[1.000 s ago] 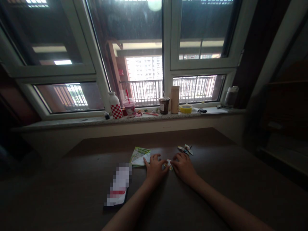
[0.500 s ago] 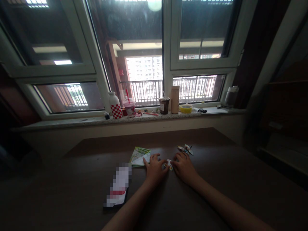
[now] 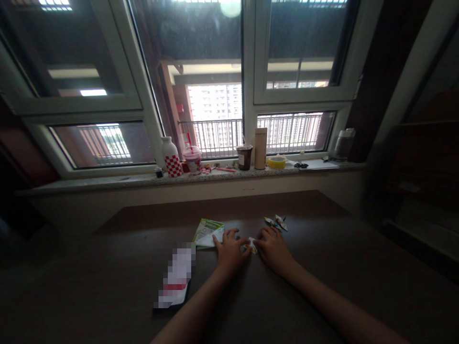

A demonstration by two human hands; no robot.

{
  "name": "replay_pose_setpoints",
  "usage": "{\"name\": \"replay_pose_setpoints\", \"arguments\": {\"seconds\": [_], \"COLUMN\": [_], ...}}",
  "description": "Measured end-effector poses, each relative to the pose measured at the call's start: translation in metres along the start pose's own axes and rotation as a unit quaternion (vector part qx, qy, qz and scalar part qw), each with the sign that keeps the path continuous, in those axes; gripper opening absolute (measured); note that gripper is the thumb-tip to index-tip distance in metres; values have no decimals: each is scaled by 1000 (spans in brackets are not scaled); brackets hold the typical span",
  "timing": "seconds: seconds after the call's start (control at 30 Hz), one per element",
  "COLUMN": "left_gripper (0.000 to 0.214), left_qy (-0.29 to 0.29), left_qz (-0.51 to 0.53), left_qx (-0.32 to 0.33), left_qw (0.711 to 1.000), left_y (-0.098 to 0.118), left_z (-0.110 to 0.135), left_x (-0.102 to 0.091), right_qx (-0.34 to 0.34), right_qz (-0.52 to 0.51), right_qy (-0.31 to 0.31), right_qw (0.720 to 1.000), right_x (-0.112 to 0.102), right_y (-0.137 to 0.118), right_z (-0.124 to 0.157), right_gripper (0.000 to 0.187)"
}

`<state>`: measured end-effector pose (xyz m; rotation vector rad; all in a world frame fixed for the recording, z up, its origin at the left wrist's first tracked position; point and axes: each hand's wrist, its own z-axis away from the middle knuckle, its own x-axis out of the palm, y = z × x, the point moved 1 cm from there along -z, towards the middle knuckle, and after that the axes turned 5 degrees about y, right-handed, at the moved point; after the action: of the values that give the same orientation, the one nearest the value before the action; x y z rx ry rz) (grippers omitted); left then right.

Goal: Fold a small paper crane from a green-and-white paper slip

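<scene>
Brown tabletop: left hand and right hand pinch a small folded paper (greenish sheet beside the left).

Room of domestic look; whether home or office cannot be settled. Daylight admitted by a broad framed window. Stone sill, used as a shelf: bottle, cup, flask, tape and scissors kept there. Dark tabletop placed before it. Railing and high-rise seen outside; an upper storey suggested.
</scene>
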<state>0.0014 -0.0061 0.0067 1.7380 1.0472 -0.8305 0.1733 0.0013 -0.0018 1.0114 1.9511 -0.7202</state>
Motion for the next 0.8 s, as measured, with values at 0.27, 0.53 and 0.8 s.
{"name": "replay_pose_setpoints", "arguments": {"seconds": [0.27, 0.53, 0.8], "left_gripper": [21, 18, 16], "left_qy": [-3, 17, 27], "left_qz": [6, -35, -50], "left_qx": [17, 74, 100], "left_qw": [1000, 996, 993], "left_y": [1, 1, 1], "left_z": [0, -1, -1], "left_x": [-1, -1, -2], "right_qx": [9, 54, 133], "right_qz": [-5, -55, -167], "right_qy": [-5, -3, 47], "right_qw": [1000, 997, 976], "right_x": [-1, 4, 15], "right_y": [-1, 3, 23], "right_z": [-1, 1, 1], "right_gripper": [26, 22, 22]}}
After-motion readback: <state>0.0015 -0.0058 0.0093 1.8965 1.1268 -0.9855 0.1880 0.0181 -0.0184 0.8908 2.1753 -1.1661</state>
